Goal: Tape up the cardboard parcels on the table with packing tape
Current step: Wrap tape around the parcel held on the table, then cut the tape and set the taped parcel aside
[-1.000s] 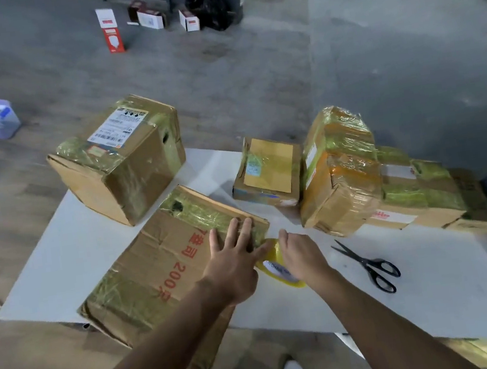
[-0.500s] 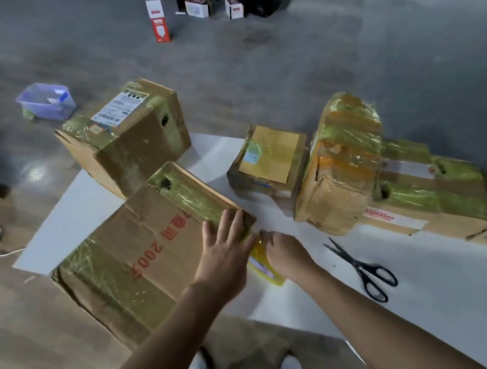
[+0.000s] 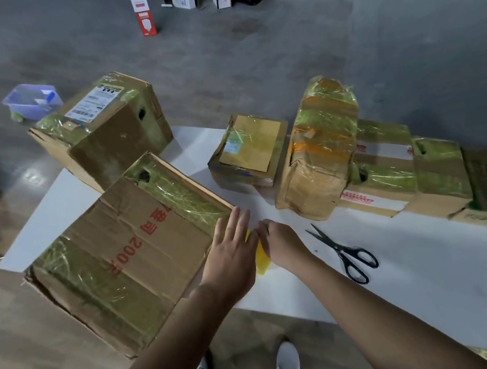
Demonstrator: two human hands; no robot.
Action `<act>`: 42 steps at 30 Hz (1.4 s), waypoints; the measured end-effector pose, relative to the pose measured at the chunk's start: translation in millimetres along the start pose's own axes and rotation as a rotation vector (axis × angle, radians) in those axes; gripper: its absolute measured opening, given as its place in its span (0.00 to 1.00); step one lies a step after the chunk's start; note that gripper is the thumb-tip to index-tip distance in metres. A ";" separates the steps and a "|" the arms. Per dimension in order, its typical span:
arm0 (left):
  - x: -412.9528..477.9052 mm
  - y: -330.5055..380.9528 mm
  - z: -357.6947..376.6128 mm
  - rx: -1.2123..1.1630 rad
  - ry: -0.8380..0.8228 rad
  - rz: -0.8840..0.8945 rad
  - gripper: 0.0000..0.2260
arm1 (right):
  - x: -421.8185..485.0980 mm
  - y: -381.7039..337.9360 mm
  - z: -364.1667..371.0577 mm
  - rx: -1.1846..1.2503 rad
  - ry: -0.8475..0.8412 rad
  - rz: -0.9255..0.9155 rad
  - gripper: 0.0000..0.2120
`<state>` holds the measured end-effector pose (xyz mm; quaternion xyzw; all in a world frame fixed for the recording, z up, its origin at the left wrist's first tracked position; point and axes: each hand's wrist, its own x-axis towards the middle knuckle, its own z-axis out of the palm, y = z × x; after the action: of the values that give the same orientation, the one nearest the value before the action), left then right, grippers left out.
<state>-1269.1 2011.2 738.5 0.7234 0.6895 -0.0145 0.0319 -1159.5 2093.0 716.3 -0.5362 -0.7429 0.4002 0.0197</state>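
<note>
- The large flat cardboard box (image 3: 127, 257) with red print lies at 9 o'clock of the hands. Its long axis runs from about 8 o'clock to 2 o'clock, and its near-left end overhangs the white worktop (image 3: 421, 278).
- Greenish tape bands cross both of its ends.
- The left hand (image 3: 233, 257) is flat with straight fingers, pressing at the box's right corner.
- The right hand (image 3: 281, 243) is curled round the yellow tape roll (image 3: 260, 261), just beside the left hand. Most of the roll is hidden between the hands.
- The black scissors (image 3: 344, 251) lie at 3 o'clock of the hands, blades apart, tips pointing to about 10 o'clock.
- A labelled carton (image 3: 107, 134) stands at 11 o'clock, a small flat parcel (image 3: 250, 152) at 12, and a tape-wrapped parcel (image 3: 320, 158) at 1 o'clock.
</note>
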 end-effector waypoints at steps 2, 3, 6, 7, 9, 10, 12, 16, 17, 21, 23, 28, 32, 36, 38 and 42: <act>5.2 14.7 -0.7 -0.045 0.028 0.025 0.25 | -4.4 10.1 -8.9 0.007 0.029 0.014 0.17; 9.6 22.6 1.1 -0.074 0.030 0.043 0.25 | -5.9 16.9 -13.4 0.008 0.047 0.038 0.17; 23.3 50.3 7.2 -0.238 -0.011 0.041 0.24 | -12.3 40.3 -28.2 -0.035 0.096 0.105 0.21; 27.8 60.0 10.8 -0.311 -0.009 0.031 0.23 | -15.1 49.8 -32.7 -0.041 0.109 0.119 0.21; 36.5 79.8 17.4 -0.450 -0.030 0.023 0.22 | -22.4 69.8 -41.8 -0.043 0.135 0.141 0.21; 39.9 88.8 19.9 -0.497 -0.044 0.027 0.21 | -25.9 79.4 -45.7 -0.046 0.149 0.160 0.20; 44.9 104.2 23.9 -0.556 -0.061 0.021 0.21 | -32.4 98.7 -51.9 -0.081 0.175 0.205 0.18; 52.0 124.3 33.3 -0.632 -0.101 0.018 0.22 | -41.5 135.1 -56.6 -0.293 0.214 0.261 0.10; 53.6 127.2 34.7 -0.649 -0.106 0.007 0.21 | -43.4 142.6 -56.7 -0.354 0.199 0.285 0.12; 57.7 133.7 34.5 -0.698 -0.124 -0.048 0.19 | -48.1 168.4 -50.9 -0.565 0.105 0.283 0.21; 58.0 133.9 34.8 -0.701 -0.112 -0.058 0.18 | -48.5 175.5 -48.0 -0.638 0.107 0.233 0.23; 52.2 124.6 36.2 -0.690 -0.094 -0.123 0.18 | -40.7 171.4 -46.9 -0.624 0.076 0.125 0.19; 46.5 108.5 32.7 -0.728 -0.043 -0.231 0.16 | -36.3 159.8 -42.6 -0.568 -0.013 0.058 0.13; 41.0 85.3 27.0 -0.735 0.072 -0.344 0.14 | -28.5 136.0 -39.4 -0.458 -0.053 -0.022 0.12; 37.0 72.2 22.8 -0.739 0.137 -0.428 0.10 | -21.9 119.8 -39.6 -0.359 -0.085 -0.056 0.12; 23.0 50.1 18.2 -0.772 0.261 -0.595 0.04 | -9.2 87.9 -41.5 -0.205 -0.095 -0.137 0.13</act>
<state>-1217.6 2030.5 720.2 0.4267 0.8192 0.3236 0.2052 -1067.9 2118.5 694.0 -0.4640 -0.8148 0.3448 -0.0430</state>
